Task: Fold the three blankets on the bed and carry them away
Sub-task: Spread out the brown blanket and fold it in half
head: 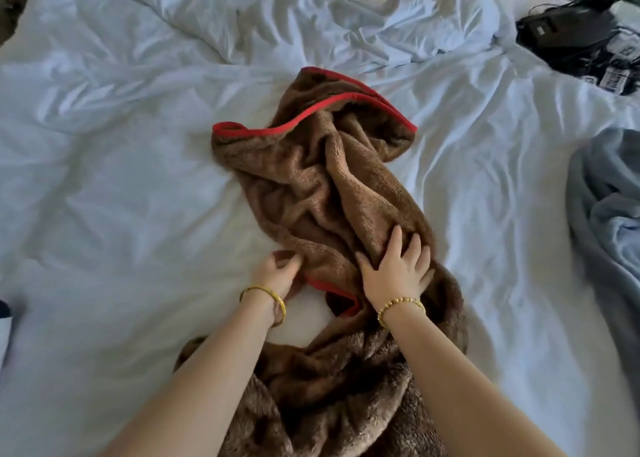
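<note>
Rumpled white bed (pixel 138 186) is carrying the brown blanket (pixel 322 179); left hand (pixel 278 274) is pinching its edge, right hand (pixel 398 266) is pressing flat and spread, so pulling the hem taut should be helping.

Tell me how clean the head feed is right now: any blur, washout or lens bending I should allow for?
Head view: soft daylight, no hard shadows; the white sheet looks bluish and nearly washed out at the top edge; brown blanket and both hands, left hand and right hand, reasonably sharp; corners smear, the black items top right indistinct; wide-angle bending stretches the forearms.
</note>
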Tool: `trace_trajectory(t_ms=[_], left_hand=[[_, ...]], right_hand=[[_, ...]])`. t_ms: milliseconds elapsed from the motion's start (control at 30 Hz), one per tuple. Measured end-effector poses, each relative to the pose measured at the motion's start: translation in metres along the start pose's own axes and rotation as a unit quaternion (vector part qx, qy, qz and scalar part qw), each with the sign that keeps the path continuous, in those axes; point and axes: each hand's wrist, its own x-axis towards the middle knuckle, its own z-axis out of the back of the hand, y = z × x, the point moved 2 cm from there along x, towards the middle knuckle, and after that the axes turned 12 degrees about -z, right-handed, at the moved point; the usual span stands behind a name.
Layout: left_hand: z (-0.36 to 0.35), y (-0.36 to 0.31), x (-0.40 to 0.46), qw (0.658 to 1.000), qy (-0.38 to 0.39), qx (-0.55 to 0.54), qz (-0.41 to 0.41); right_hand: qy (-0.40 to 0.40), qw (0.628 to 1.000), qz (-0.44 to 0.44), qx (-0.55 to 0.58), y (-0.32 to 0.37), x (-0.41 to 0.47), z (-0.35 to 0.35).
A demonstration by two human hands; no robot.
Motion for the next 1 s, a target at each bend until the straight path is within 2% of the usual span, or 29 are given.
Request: trace_trajectory(t_ms=[67, 100, 200, 233, 333, 400, 433, 533, 600, 633, 733, 800, 867, 900, 933, 967, 1000], left_hand=[[-0.011, -0.008, 0.007, 0.998, 0.041, 0.036, -0.013], [-0.018, -0.012, 0.009, 0.997, 0.064, 0.031, -0.009], [-0.048, -0.022, 0.008, 0.993, 0.117, -0.004, 0.000], [-0.058, -0.026, 0.009, 0.993, 0.113, -0.009, -0.018], [-0.065, -0.033, 0.009, 0.996, 0.018, 0.039, -0.073], [-0.049, -0.031, 0.003, 0.995, -0.028, 0.064, -0.068], [-0.038, -0.027, 0.000, 0.997, -0.024, 0.045, -0.050], [-0.017, -0.016, -0.017, 0.993, 0.077, -0.082, 0.027], [-0.020, -0.015, -0.029, 0.989, 0.132, -0.058, 0.025], [-0.027, -0.015, -0.036, 0.989, 0.143, -0.038, 0.013], [-0.055, -0.031, -0.057, 0.994, 0.085, 0.071, -0.024], [-0.057, -0.058, -0.060, 0.983, -0.046, 0.155, -0.088], [-0.045, -0.103, -0.062, 0.937, -0.171, 0.208, -0.223], [-0.041, -0.124, -0.065, 0.896, -0.200, 0.256, -0.303], [-0.043, -0.139, -0.069, 0.843, -0.202, 0.327, -0.376], [-0.050, -0.145, -0.075, 0.789, -0.157, 0.411, -0.430], [-0.062, -0.141, -0.082, 0.738, -0.065, 0.495, -0.454]], right_hand=[[0.064, 0.997, -0.047, 0.020, -0.009, 0.007, -0.009], [0.068, 0.996, -0.052, 0.022, -0.012, 0.010, -0.011], [0.022, 0.999, -0.045, 0.010, -0.016, 0.015, -0.009], [0.012, 0.999, -0.036, 0.005, -0.017, 0.016, -0.006], [0.027, 0.999, -0.010, -0.046, -0.023, 0.010, 0.001], [0.081, 0.993, -0.003, -0.090, -0.025, 0.001, 0.007], [0.119, 0.985, 0.003, -0.122, -0.023, -0.004, 0.012], [0.277, 0.924, 0.043, -0.260, -0.015, -0.019, 0.029], [0.340, 0.885, 0.058, -0.313, -0.017, -0.030, 0.042], [0.349, 0.877, 0.057, -0.326, -0.023, -0.035, 0.045], [0.335, 0.899, 0.053, -0.277, -0.047, -0.049, 0.047], [0.350, 0.925, 0.020, -0.144, -0.064, -0.052, 0.048], [0.318, 0.948, -0.014, -0.009, -0.071, -0.050, 0.058], [0.261, 0.964, -0.023, 0.046, -0.070, -0.044, 0.065], [0.191, 0.975, -0.020, 0.112, -0.067, -0.038, 0.073], [0.133, 0.972, -0.018, 0.192, -0.062, -0.033, 0.083], [0.099, 0.955, -0.013, 0.280, -0.054, -0.031, 0.094]])
